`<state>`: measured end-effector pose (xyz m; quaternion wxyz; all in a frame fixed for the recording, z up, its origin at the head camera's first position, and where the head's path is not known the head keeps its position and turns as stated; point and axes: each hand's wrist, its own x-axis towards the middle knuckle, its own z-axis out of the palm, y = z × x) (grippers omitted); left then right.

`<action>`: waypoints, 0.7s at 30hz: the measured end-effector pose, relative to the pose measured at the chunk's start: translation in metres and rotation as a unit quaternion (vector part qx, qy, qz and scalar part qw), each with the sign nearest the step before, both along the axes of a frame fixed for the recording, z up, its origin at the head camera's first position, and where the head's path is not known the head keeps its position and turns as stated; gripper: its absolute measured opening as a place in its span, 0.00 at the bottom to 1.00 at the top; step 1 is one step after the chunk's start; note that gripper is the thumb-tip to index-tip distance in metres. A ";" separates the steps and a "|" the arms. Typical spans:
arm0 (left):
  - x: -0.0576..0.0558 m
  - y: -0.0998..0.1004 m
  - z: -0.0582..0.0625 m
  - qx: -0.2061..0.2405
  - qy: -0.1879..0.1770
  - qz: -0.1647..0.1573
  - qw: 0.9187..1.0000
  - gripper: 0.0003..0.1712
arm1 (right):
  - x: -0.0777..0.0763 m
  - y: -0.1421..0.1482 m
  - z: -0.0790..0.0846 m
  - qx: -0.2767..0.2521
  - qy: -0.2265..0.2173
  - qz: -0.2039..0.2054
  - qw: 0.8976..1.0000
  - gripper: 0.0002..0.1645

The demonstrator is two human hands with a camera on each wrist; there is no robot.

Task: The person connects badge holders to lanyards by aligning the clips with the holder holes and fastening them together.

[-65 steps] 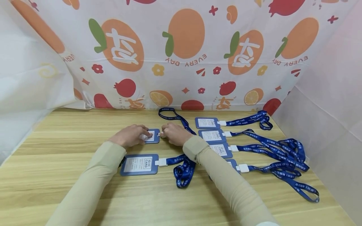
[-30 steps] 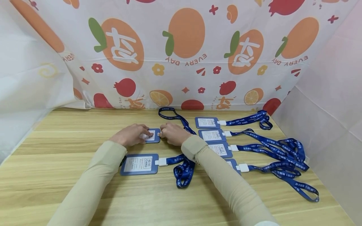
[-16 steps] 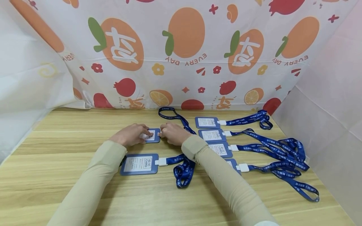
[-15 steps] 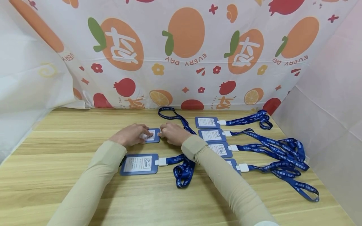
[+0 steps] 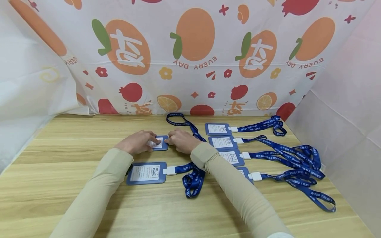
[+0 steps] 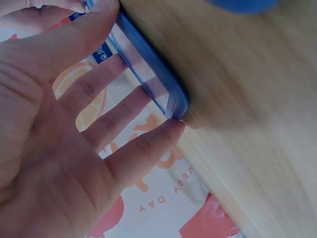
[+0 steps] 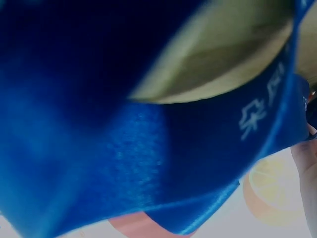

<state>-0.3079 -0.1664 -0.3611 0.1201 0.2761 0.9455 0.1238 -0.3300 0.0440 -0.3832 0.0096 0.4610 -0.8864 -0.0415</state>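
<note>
My left hand (image 5: 137, 142) holds a small blue ID badge holder (image 5: 162, 147) on the table. In the left wrist view its thumb lies over the holder (image 6: 156, 67) and the fingertips touch along the far edge. My right hand (image 5: 184, 141) pinches at the holder's right end, its fingers curled over the clip end of a blue lanyard (image 5: 191, 127). The clip itself is hidden behind those fingers. Blue strap (image 7: 203, 134) fills most of the right wrist view, close and blurred.
Nearer me lies another badge holder (image 5: 146, 173) with its white clip (image 5: 171, 170) and bunched lanyard (image 5: 193, 181). On the right, several badges with lanyards form a column, the farthest badge (image 5: 218, 129) near the fruit-print curtain (image 5: 184, 86). My right forearm partly covers the nearest one.
My right fingers have moved slightly left, against the holder's end; the white piece seen there earlier is now covered. The left hand has barely moved.
</note>
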 end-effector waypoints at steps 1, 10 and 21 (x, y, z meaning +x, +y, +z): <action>0.000 0.000 0.000 0.000 -0.001 0.002 1.000 0.22 | 0.000 0.000 0.000 0.001 0.000 0.000 1.000 0.24; 0.000 -0.001 0.002 0.006 0.004 -0.007 1.000 0.22 | 0.000 -0.002 0.002 0.011 0.009 0.002 1.000 0.25; 0.002 -0.002 0.002 0.003 0.001 0.001 1.000 0.22 | -0.001 -0.010 0.003 0.031 -0.005 -0.015 0.999 0.20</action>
